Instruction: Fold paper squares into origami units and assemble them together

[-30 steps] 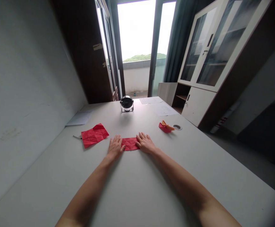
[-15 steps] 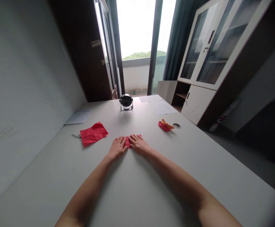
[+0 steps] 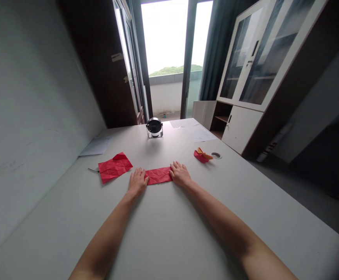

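A folded strip of creased red paper (image 3: 158, 175) lies flat on the white table (image 3: 163, 233) in front of me. My left hand (image 3: 138, 180) rests flat over its left end, fingers stretched out and pointing away from me. Over the right end lies my right hand (image 3: 180, 174), also flat with its fingers extended. Both ends of the strip are partly hidden under the hands. Left of my left hand is a larger creased red sheet (image 3: 115, 167) with one corner folded up.
To the right sit a red and orange folded-paper piece (image 3: 202, 155) and a roll of tape (image 3: 216, 155). A round black device on a metal stand (image 3: 154, 127) is farther back. White papers (image 3: 95, 146) lie by the left wall, with more at the far edge.
My hands have slid apart along the red strip, the left one leftward and the right one rightward. More of the strip's middle shows between them.
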Available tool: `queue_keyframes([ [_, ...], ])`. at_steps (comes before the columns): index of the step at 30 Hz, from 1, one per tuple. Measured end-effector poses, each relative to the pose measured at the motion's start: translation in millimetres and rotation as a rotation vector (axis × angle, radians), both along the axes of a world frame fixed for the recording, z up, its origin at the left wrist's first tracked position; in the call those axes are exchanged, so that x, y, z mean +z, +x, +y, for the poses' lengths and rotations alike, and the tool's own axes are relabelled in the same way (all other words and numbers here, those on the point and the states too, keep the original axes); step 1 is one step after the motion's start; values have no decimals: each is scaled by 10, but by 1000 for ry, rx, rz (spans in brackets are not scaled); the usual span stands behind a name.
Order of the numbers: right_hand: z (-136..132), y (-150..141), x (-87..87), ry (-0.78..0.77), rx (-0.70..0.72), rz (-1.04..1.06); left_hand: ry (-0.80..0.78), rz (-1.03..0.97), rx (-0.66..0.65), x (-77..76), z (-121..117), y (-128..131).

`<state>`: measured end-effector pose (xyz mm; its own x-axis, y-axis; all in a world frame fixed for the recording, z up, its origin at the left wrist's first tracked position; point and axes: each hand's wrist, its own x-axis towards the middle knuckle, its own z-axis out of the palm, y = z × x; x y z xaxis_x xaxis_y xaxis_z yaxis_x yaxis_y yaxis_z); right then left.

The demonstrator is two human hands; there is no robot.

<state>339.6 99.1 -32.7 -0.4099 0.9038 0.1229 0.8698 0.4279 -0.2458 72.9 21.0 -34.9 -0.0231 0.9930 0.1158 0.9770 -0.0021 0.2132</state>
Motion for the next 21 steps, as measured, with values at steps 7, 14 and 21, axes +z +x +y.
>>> queue_keyframes([
  [7,-234,-246,101,165,220,65,125,-3,-187,77,-37,146],
  [14,-291,-302,62,60,477,72,-7,2,-287,10,-18,163],
  [21,-268,-223,113,100,280,45,40,-6,-241,13,-40,172],
])
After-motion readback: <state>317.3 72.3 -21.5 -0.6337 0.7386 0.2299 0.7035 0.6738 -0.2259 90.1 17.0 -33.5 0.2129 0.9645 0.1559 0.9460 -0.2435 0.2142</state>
